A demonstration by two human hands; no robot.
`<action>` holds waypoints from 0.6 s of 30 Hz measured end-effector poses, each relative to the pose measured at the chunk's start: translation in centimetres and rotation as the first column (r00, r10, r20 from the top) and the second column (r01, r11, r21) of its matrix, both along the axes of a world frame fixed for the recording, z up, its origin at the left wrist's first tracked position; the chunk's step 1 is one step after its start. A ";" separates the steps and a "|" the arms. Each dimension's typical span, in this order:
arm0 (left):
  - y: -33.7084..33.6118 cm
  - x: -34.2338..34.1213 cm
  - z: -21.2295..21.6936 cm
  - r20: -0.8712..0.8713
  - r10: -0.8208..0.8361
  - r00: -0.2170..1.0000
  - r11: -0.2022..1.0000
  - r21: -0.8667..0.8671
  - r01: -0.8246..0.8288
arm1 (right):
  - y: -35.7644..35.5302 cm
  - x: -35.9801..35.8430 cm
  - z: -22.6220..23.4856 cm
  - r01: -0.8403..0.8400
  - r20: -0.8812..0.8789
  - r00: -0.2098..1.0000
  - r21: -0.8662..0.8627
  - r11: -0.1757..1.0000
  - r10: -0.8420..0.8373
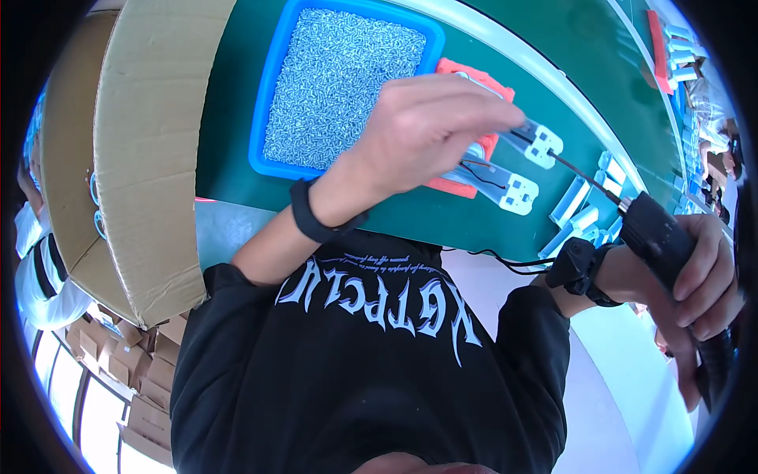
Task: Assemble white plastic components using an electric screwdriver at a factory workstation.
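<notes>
My right hand (703,284) is wrapped round a black electric screwdriver (654,237). The long thin bit reaches left to a white plastic end piece (542,145) with square holes. At that piece's near left edge are the fingertips of my left hand (434,130), which is bent over and closed; what its fingers hold is hidden. A second white end piece (519,194), with a clear body and dark wires, lies just nearer to me. Both rest by a red-orange foam pad (454,188), partly covered by my left hand.
A blue tray (259,142) full of small silvery screws stands left of my left hand on the green table (233,103). Several pale blue-white parts (580,213) lie at the right. A big open cardboard box (158,150) rises at the left. A black cable (497,257) runs along the near edge.
</notes>
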State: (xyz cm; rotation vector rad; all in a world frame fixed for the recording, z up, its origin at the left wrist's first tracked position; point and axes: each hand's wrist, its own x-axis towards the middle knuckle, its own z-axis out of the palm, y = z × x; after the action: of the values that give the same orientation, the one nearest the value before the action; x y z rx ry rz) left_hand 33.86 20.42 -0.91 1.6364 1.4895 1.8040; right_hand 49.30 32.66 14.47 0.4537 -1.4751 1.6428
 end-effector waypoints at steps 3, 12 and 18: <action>-1.9 -2.0 -0.3 -0.108 0.097 0.989 0.988 -0.105 -0.109 | 0.6 0.6 -0.9 -0.030 0.077 0.997 0.136 0.990 0.019; -5.1 -4.3 -1.4 -0.305 -0.280 0.910 0.667 -0.743 -0.044 | 0.9 0.4 -0.3 -0.173 0.402 0.914 0.272 0.947 0.051; -4.3 -5.4 -0.9 -0.207 -0.192 0.959 0.724 -0.690 -0.004 | 0.4 0.1 -1.2 -0.082 0.303 0.953 0.240 0.967 0.005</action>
State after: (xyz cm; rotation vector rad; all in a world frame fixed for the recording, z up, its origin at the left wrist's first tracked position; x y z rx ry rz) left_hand 28.50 16.14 -1.84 1.5328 1.8411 0.8004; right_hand 49.40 33.03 13.27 0.3876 -1.9255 1.6186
